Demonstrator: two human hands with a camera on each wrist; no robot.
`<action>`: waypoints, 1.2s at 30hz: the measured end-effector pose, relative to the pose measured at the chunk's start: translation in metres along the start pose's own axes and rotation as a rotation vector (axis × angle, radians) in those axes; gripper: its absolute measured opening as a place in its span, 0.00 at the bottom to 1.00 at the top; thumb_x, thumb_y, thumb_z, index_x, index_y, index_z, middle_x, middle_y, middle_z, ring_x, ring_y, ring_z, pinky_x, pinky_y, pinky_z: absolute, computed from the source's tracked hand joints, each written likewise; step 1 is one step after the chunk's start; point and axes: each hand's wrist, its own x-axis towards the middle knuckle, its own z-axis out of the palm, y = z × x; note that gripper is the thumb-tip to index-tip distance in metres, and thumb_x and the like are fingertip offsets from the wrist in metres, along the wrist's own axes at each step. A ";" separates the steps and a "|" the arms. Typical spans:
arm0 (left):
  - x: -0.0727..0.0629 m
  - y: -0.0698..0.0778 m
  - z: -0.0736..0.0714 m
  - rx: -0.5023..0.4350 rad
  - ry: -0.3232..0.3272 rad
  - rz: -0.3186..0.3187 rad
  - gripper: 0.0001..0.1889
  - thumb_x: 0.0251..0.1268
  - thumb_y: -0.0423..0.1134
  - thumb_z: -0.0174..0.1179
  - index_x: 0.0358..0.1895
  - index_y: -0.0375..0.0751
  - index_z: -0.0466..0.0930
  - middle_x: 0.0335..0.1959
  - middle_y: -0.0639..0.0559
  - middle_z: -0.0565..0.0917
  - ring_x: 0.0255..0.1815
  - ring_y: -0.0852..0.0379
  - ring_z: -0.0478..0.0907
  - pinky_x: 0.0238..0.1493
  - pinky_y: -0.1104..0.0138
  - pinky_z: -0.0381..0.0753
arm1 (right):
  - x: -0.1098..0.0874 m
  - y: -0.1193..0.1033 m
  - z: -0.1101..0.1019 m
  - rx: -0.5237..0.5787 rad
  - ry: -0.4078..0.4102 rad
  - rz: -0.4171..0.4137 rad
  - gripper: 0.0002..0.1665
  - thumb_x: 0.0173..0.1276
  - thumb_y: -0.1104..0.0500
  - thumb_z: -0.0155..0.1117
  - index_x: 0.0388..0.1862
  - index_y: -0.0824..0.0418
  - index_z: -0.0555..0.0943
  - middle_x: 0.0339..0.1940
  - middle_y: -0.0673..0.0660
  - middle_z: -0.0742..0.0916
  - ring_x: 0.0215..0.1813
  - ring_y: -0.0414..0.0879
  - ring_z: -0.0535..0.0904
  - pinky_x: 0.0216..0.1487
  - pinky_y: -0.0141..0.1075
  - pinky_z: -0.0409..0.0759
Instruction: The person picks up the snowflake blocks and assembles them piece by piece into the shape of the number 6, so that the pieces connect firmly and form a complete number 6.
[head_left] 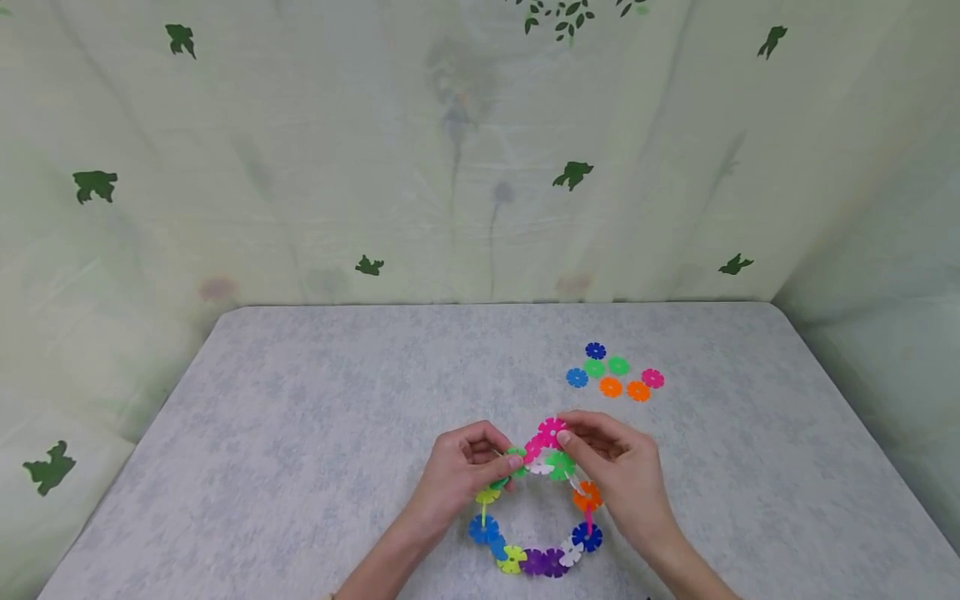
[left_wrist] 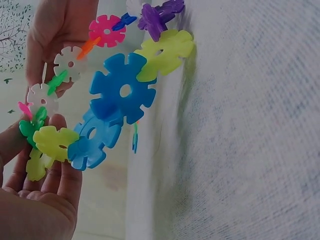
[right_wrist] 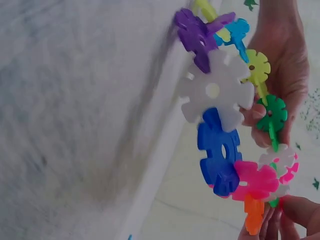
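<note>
Both hands hold up a ring of notched, flower-shaped plastic discs linked edge to edge, including blue discs (left_wrist: 122, 102), a purple disc (head_left: 553, 563) and a white disc (right_wrist: 215, 92). At the ring's upper left, my left hand (head_left: 467, 467) pinches a green disc (head_left: 516, 460) between thumb and fingers. Opposite it, my right hand (head_left: 624, 467) pinches a pink disc (head_left: 551, 432) that sticks up beside another pink one at the top of the ring. A bright green disc (head_left: 560, 465) sits just below. Fingers partly hide where the pieces join.
Loose discs lie on the grey table (head_left: 300, 433) beyond the right hand: dark blue (head_left: 596, 351), light blue (head_left: 577, 377), green (head_left: 618, 366), orange (head_left: 638, 391) and pink (head_left: 653, 378) among them. A pale curtain (head_left: 300, 167) with leaf prints hangs behind.
</note>
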 end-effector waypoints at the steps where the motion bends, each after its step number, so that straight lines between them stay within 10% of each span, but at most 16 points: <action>1: 0.000 0.000 0.000 0.003 0.001 0.002 0.12 0.59 0.32 0.70 0.37 0.26 0.79 0.30 0.44 0.85 0.25 0.55 0.81 0.31 0.68 0.81 | 0.000 0.000 0.000 0.000 -0.010 -0.008 0.14 0.64 0.53 0.71 0.47 0.55 0.86 0.41 0.50 0.88 0.42 0.49 0.84 0.44 0.37 0.84; 28: -0.001 -0.003 -0.001 0.072 0.065 0.024 0.09 0.58 0.32 0.71 0.33 0.29 0.81 0.26 0.43 0.85 0.25 0.45 0.83 0.29 0.62 0.83 | -0.004 -0.002 0.003 -0.111 -0.072 -0.278 0.12 0.63 0.64 0.71 0.42 0.49 0.86 0.38 0.42 0.87 0.41 0.42 0.84 0.50 0.36 0.82; 36: 0.001 -0.004 0.001 0.041 0.013 0.007 0.11 0.62 0.33 0.68 0.40 0.29 0.77 0.34 0.43 0.82 0.30 0.43 0.83 0.33 0.61 0.84 | -0.001 0.004 0.001 -0.097 -0.090 -0.166 0.09 0.67 0.58 0.68 0.46 0.50 0.86 0.40 0.43 0.88 0.44 0.42 0.84 0.49 0.35 0.82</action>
